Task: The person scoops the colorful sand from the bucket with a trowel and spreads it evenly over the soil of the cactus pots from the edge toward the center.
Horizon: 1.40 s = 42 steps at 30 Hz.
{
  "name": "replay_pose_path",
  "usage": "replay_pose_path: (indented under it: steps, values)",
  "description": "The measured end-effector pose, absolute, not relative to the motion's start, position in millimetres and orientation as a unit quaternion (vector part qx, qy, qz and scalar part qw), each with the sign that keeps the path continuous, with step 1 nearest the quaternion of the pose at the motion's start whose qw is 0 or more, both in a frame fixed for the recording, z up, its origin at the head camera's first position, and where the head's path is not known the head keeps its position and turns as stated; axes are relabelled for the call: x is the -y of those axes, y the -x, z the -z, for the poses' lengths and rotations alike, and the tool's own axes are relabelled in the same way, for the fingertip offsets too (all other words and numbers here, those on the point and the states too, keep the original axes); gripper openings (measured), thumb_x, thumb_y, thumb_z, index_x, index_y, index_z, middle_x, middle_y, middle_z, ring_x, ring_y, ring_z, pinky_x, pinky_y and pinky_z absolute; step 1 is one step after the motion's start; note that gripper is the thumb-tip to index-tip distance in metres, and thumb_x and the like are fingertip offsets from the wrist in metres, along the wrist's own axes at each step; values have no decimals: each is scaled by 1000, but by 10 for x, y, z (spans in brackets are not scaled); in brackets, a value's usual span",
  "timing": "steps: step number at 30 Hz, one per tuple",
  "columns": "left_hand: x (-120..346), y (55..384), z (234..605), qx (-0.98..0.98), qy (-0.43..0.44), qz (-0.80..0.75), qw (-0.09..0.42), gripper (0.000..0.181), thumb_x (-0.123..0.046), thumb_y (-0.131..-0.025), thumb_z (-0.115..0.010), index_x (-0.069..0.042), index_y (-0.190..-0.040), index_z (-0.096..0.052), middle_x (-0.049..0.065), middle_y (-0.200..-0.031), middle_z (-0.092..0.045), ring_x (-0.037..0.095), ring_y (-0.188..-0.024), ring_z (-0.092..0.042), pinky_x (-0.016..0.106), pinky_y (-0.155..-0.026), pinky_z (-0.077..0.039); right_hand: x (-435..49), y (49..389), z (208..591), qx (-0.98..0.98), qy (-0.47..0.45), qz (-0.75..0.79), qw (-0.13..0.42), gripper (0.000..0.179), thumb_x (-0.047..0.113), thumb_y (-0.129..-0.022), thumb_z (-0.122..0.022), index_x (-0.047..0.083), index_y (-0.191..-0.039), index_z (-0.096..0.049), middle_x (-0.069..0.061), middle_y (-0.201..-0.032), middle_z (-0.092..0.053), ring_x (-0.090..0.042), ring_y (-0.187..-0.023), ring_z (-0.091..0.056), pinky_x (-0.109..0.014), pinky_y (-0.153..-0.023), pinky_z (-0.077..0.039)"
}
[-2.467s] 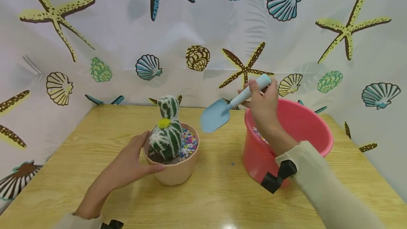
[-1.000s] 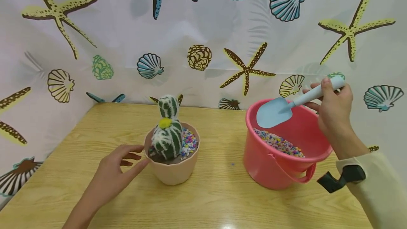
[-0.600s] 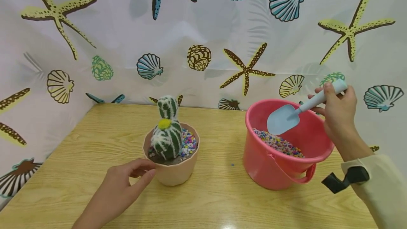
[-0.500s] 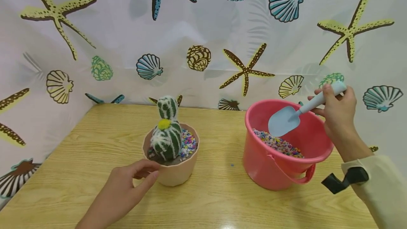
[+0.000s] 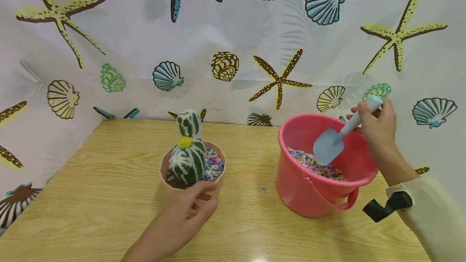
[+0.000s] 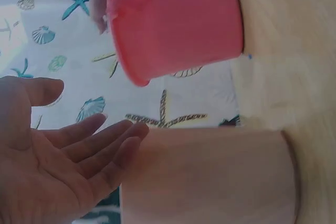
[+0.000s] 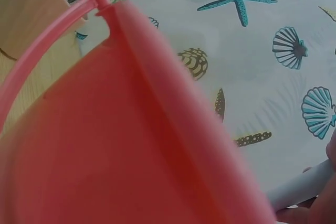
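Note:
In the head view my right hand [image 5: 378,130] grips the handle of a light blue trowel [image 5: 329,146]. The blade points down inside the mouth of a pink bucket [image 5: 306,197], close over a heap of small multicoloured pebbles [image 5: 303,159]. My left hand [image 5: 174,221], fingers loosely bent and holding nothing, is in front of a peach plant pot [image 6: 220,177]. Its fingertips overlap the pot's front wall. A white-streaked green cactus [image 5: 189,159] with a yellow flower stands in the pot, with similar pebbles [image 5: 212,165] on its right side.
The wooden table [image 5: 109,165] carries the pot on the left and the bucket on the right. One tiny blue pebble [image 5: 264,189] lies between them. The bucket's handle [image 5: 344,205] hangs at its front. A cloth [image 5: 225,19] printed with shells and starfish rises behind.
My left hand has let go of the pot's left side and moved round to its front. The right hand has carried the trowel rightward over the bucket, and the blade has dipped lower inside.

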<state>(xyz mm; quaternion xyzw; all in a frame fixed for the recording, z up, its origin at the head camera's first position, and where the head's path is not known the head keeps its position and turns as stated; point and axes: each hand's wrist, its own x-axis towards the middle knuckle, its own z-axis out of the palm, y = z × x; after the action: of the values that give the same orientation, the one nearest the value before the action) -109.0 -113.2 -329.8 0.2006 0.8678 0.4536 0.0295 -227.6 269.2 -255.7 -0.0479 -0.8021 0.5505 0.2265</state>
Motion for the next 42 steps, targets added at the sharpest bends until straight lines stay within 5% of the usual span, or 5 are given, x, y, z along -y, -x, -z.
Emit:
replay_pose_path:
  steps: [9,19,27,31,42]
  values:
    - [795,1198,3327,-862,-224,-454,23,52,-45,-99,-46,-14,-140,-41,6,-139,-50,24,-121,-53,45,-95,-47,-2641,2377,2606,818,28,-527,228,9,26,-100,-44,23,-108,-42,14,-90,-54,4,-79,-60,-12,-72,-49]
    - [330,1544,3320,-850,-241,-468,16,58,-42,-97,-51,-12,-144,-35,8,-142,-47,25,-124,-52,43,-95,-48,-2728,2392,2707,853,-2,-466,235,36,21,-100,-46,1,-128,-41,26,-83,-53,8,-82,-56,-26,-85,-43]
    - [122,1708,3307,-828,-255,-500,14,58,-36,-97,-52,-8,-144,-34,11,-143,-45,27,-124,-50,47,-95,-48,-2682,2402,2739,882,-20,-415,223,38,23,-101,-39,-3,-128,-37,-25,-111,-61,-21,-98,-58,-51,-98,-42]
    - [40,1751,3319,-820,-254,-512,24,61,-37,-96,-53,-8,-145,-32,11,-146,-42,28,-125,-49,45,-96,-47,-2681,2404,2748,900,-13,-384,207,38,25,-99,-36,-2,-126,-35,-27,-109,-57,-39,-97,-54,-52,-86,-45]
    - [-148,1874,3349,-800,-237,-550,28,87,-51,-84,-65,-16,-151,-21,5,-153,-29,28,-133,-40,43,-100,-45,-2661,2421,2775,922,12,-329,204,44,32,-99,-40,-5,-122,-37,-27,-97,-55,-39,-89,-54,-49,-74,-46]
